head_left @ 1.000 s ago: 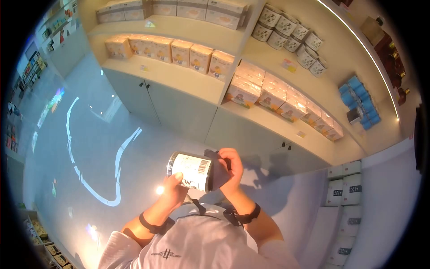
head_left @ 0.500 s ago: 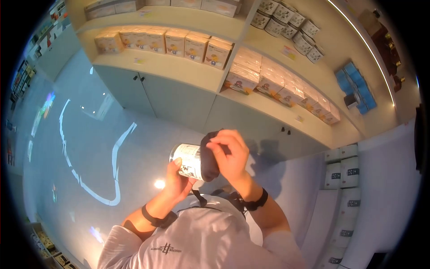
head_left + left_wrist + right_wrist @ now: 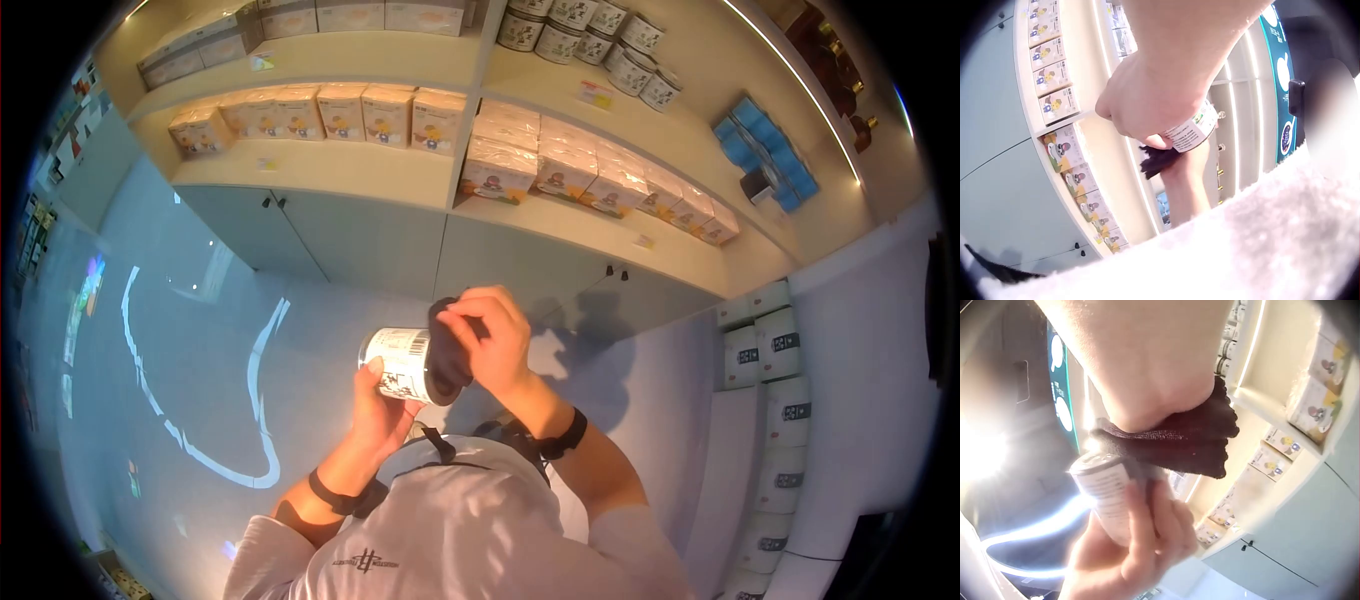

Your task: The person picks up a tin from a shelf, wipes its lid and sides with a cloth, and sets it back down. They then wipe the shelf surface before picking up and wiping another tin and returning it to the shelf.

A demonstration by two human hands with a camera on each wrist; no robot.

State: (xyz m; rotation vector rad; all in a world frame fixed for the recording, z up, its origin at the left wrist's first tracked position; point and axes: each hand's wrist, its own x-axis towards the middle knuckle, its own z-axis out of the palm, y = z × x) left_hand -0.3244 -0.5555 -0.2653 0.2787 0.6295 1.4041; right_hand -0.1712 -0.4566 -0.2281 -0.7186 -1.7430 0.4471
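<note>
My left hand (image 3: 378,412) grips a can (image 3: 400,362) with a white printed label, held on its side in front of my shirt. The thumb lies on the label. At the can's right end my right hand (image 3: 498,335) pinches a dark cloth (image 3: 450,352), which covers much of that end. In the right wrist view the cloth (image 3: 1179,450) has a wavy edge and hangs from under the right hand, against the can's dark rim. The left wrist view shows the label (image 3: 1191,132) beneath the left hand, with the cloth's tip (image 3: 1157,162) beside it.
Shelves ahead carry packaged tissue packs (image 3: 500,172), stacked cans (image 3: 560,40) and blue packs (image 3: 765,150). Below them are cabinet doors (image 3: 360,245) with small dark knobs. White boxes (image 3: 780,400) are stacked along the right wall. A light strip's reflection (image 3: 262,380) curves across the floor.
The right hand has moved from beside the can's end to higher over it, fingers now pinching the cloth's top. The can stays in the left hand. The shelves have shifted left in view.
</note>
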